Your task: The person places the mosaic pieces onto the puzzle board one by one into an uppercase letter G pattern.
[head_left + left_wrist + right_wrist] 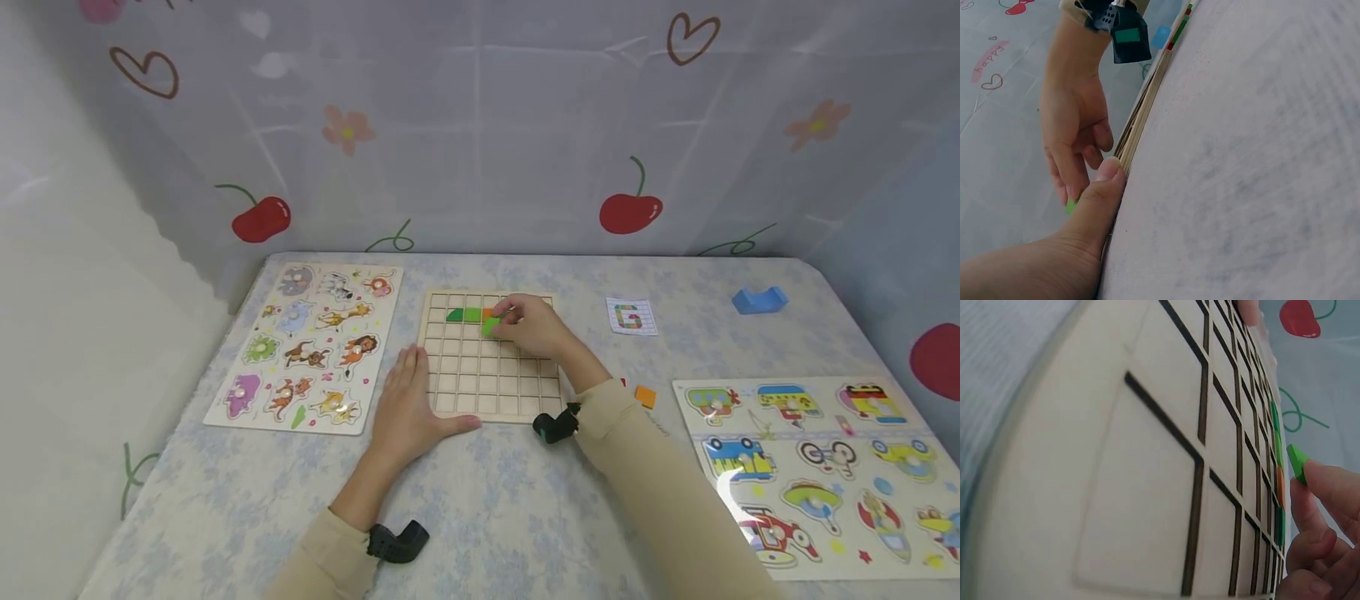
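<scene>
- Counter: pale, blue floral print.
- Behind it, grey cherry-print backdrop.
- My right hand pinches a green tile over the board.
- My left hand, fingers straight, touches its edge.

Two hands, one grid board, two puzzle boards, one pattern card.

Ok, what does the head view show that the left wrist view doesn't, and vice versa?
Only the head view shows the animal puzzle, the vehicle puzzle and the pattern card.
Only the left wrist view shows a readable "happy" on the backdrop.
Both show the left hand, the right hand pinching a light green tile, the wooden grid board and the blue block.
</scene>
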A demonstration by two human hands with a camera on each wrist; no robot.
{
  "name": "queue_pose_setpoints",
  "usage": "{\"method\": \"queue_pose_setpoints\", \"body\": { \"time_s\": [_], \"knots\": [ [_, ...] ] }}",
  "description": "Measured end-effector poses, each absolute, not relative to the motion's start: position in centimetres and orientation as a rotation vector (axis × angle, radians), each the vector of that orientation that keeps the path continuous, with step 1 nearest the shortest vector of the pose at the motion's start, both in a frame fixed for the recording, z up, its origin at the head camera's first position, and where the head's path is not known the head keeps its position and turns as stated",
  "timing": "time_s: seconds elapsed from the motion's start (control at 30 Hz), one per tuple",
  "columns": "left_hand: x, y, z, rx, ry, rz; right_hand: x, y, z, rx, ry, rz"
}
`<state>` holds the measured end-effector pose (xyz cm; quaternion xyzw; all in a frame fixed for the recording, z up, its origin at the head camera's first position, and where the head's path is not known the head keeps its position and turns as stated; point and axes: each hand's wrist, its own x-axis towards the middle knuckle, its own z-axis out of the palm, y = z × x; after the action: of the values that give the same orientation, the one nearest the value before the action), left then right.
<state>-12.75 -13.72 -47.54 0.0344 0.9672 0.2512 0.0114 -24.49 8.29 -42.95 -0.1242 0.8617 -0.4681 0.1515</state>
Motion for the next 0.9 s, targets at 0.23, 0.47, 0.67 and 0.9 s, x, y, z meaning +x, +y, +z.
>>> {"method": "queue_pose_setpoints", "body": {
  "time_s": [0.23, 0.47, 0.67, 0.9],
  "knots": [
    [-12.7, -13.7, -47.6, 0.129, 3.019, 0.779, -24.8, 5.6, -43.6, -0.343, 2.499, -1.309],
    [-12.7, -13.7, -47.6, 0.145, 3.028, 0.781, -24.6, 3.6, -43.5, -0.406, 2.563, -1.219],
    [-12.7, -13.7, -47.6, 0.15, 3.033, 0.791, -24.6, 2.7, -43.4, -0.468, 2.623, -1.122],
    [-12.6, -13.8, -47.5, 0.136, 3.034, 0.797, -24.7, 2.4, -43.3, -0.487, 2.647, -1.062]
  ]
}}
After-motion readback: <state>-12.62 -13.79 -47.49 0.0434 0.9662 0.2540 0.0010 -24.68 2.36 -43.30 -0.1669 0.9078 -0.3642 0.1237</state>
